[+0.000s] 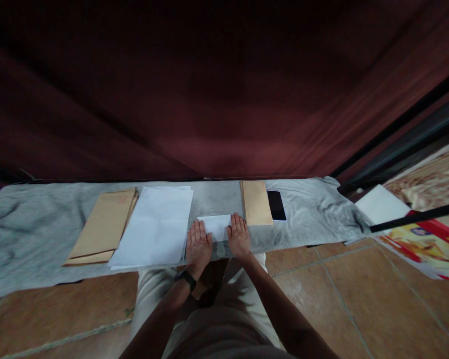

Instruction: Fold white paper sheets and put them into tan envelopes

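Note:
A small folded sheet of white paper [216,228] lies on the grey cloth in front of me. My left hand [198,245] rests flat over its left end, fingers stretched out, a dark band on the wrist. On its right end lies my right hand [239,236], also flat with the fingers extended. Left of my left hand is a stack of large white paper sheets [155,224]. Close to my right hand sits a pile of brown envelopes [257,204]. Both palms hide the ends of the folded paper.
Larger brown envelopes [103,224] lie at the left on the grey cloth [310,209]. A dark-screened phone [276,205] is beside the right-hand pile. Dark red fabric [224,99] rises behind the surface. A colourful printed box [430,247] stands at the far right, near black bars.

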Demonstrator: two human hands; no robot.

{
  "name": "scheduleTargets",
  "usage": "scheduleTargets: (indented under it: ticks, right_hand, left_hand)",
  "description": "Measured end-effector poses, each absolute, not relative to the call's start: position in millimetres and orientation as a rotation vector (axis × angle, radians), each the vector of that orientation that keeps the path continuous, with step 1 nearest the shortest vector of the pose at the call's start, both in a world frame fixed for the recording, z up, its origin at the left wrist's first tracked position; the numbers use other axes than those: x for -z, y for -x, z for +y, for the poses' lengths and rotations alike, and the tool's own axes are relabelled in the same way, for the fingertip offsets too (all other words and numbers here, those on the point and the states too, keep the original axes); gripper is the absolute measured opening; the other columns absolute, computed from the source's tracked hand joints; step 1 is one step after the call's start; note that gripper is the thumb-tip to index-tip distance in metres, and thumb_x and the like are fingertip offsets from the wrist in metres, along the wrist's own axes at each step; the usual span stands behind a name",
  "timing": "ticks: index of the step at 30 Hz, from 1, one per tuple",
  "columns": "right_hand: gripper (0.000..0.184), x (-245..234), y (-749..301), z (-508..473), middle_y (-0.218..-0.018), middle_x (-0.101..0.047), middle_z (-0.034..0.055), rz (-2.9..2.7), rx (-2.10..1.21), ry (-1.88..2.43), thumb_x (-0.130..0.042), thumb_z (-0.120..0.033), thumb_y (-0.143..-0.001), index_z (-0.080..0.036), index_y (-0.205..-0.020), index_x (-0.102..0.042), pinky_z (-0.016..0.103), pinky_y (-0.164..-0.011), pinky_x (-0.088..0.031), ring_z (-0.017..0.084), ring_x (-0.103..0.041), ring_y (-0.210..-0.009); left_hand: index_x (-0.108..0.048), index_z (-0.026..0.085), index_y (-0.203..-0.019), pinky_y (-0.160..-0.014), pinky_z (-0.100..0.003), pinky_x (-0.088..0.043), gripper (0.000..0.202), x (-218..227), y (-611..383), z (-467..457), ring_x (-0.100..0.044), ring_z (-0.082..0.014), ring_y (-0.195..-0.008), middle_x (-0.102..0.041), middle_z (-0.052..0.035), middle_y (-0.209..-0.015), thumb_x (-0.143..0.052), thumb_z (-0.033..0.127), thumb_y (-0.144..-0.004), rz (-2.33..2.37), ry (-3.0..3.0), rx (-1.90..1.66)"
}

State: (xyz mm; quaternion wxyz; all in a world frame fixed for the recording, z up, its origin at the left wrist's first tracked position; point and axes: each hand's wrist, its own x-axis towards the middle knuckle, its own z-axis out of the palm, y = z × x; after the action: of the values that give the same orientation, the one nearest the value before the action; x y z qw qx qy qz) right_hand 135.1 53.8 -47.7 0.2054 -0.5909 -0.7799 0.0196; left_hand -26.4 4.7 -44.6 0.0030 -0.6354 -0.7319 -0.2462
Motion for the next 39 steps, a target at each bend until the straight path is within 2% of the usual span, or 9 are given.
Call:
scheduleTargets:
  ticks: [5, 10, 16, 20, 23, 28, 32, 36, 39]
  right_hand:
    - [0.048, 40, -138, 51, -0.150, -0.051, 0.0176, -2.159, -0.124, 1.684, -0.038, -0.024, -0.102, -0.011, -0.148, -0.047, 0.047, -0.110, -0.039, 0.030, -0.047, -0.136]
    - [0.038, 32, -135, 56, -0.123, -0.065, 0.0178, -2.076, -0.216, 1.748, -0.045, -0.024, -0.097, -0.015, -0.130, -0.063, 0.044, -0.098, -0.047, 0.030, -0.061, -0.111]
    - [0.036, 31, -129, 69, -0.105, -0.073, 0.0170, -1.938, -0.422, 1.802, -0.047, -0.024, -0.094, -0.013, -0.122, -0.065, 0.038, -0.088, -0.052, 0.029, -0.068, -0.099]
    - [0.026, 29, -131, 75, -0.082, -0.076, 0.0060, -1.925, -0.545, 1.758, -0.049, -0.023, -0.091, -0.020, -0.102, -0.073, 0.028, -0.068, -0.053, 0.022, -0.071, -0.076]
    - [0.030, 23, -134, 74, -0.062, -0.070, -0.0012, -1.930, -0.647, 1.684, -0.047, -0.025, -0.094, -0.020, -0.082, -0.075, 0.022, -0.052, -0.049, 0.017, -0.066, -0.058]
    - [0.038, -5, -138, 68, -0.080, -0.078, 0.0025, -1.884, -0.674, 1.595, -0.041, -0.028, -0.101, -0.020, -0.097, -0.077, 0.024, -0.061, -0.054, 0.019, -0.071, -0.070]
    - [0.036, -38, -137, 54, -0.112, -0.077, 0.0052, -1.933, -0.473, 1.523, -0.041, -0.030, -0.103, -0.026, -0.121, -0.073, 0.028, -0.081, -0.057, 0.022, -0.074, -0.093]
    - [0.041, -61, -126, 31, -0.133, -0.068, 0.0045, -2.182, -0.371, 1.257, -0.041, -0.021, -0.102, -0.022, -0.136, -0.064, 0.029, -0.103, -0.052, 0.020, -0.067, -0.116]
    - [0.040, -61, -119, 17, -0.138, -0.065, 0.0061, -2.227, -0.397, 1.137, -0.046, -0.021, -0.101, -0.020, -0.137, -0.063, 0.032, -0.111, -0.048, 0.020, -0.062, -0.125]
  left_hand:
    - [-0.023, 0.006, -0.158, -0.118, -0.058, -0.035, 0.064, 49, 27, 1, -0.034, -0.0334, -0.149, -0.036, -0.0248, -0.158, -0.034, 0.032, -0.100, -2.243, 1.955, 0.829]
    - [-0.025, 0.002, -0.156, -0.117, -0.058, -0.035, 0.063, 50, 27, 1, -0.033, -0.0343, -0.149, -0.036, -0.0274, -0.157, -0.034, 0.031, -0.101, -2.222, 1.966, 0.789]
    - [-0.020, 0.004, -0.158, -0.117, -0.058, -0.036, 0.065, 49, 28, 1, -0.034, -0.0344, -0.148, -0.037, -0.0261, -0.158, -0.034, 0.031, -0.100, -2.221, 1.969, 0.780]
    - [-0.017, 0.006, -0.159, -0.115, -0.059, -0.038, 0.066, 49, 27, 0, -0.035, -0.0353, -0.148, -0.039, -0.0266, -0.157, -0.034, 0.032, -0.101, -2.182, 1.955, 0.799]
    - [-0.020, 0.007, -0.159, -0.115, -0.059, -0.038, 0.064, 48, 30, -1, -0.036, -0.0351, -0.147, -0.040, -0.0261, -0.156, -0.034, 0.033, -0.101, -2.176, 1.973, 0.817]
    - [-0.035, 0.005, -0.152, -0.119, -0.060, -0.034, 0.060, 33, 30, 0, -0.032, -0.0344, -0.150, -0.038, -0.0250, -0.158, -0.035, 0.038, -0.102, -2.264, 2.060, 1.012]
    - [-0.042, 0.014, -0.150, -0.120, -0.052, -0.036, 0.059, 3, 12, 2, -0.038, -0.0298, -0.147, -0.039, -0.0180, -0.159, -0.040, 0.048, -0.101, -2.497, 2.076, 1.642]
    - [-0.059, 0.017, -0.130, -0.104, -0.042, -0.052, 0.050, -26, -8, 6, -0.064, -0.0245, -0.120, -0.067, -0.0128, -0.129, -0.046, 0.052, -0.097, -2.552, 1.874, 2.511]
    - [-0.065, 0.016, -0.109, -0.095, -0.038, -0.056, 0.042, -32, -10, 12, -0.070, -0.0210, -0.100, -0.073, -0.0090, -0.108, -0.058, 0.052, -0.088, -2.581, 1.497, 2.884]
